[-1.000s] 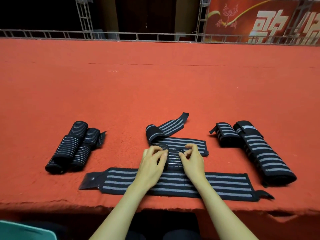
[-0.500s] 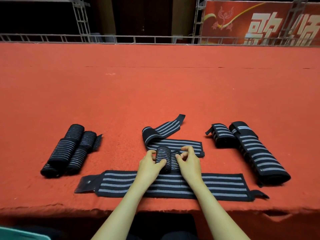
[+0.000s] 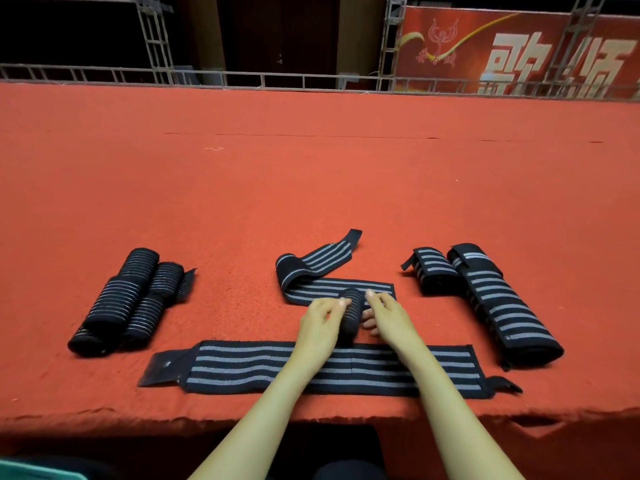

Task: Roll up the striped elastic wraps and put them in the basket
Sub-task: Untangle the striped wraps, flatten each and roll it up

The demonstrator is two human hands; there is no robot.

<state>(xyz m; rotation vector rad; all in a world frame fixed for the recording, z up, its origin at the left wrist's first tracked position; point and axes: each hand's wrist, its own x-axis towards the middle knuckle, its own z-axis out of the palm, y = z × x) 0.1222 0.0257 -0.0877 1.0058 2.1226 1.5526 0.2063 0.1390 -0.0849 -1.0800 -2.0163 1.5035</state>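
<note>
On the red surface, a pile of rolled wraps lies at the left. In the middle, the left hand and right hand grip the half-rolled wrap from either side with curled fingers, its loose tail lying beyond. A flat wrap lies under the wrists. Folded wraps lie at the right.

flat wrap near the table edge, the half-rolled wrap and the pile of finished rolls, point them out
flat wrap (image 3: 242,367): head view, its striped left half.
half-rolled wrap (image 3: 353,313): head view, middle of the rolled part.
pile of finished rolls (image 3: 117,301): head view, top roll's side.
</note>
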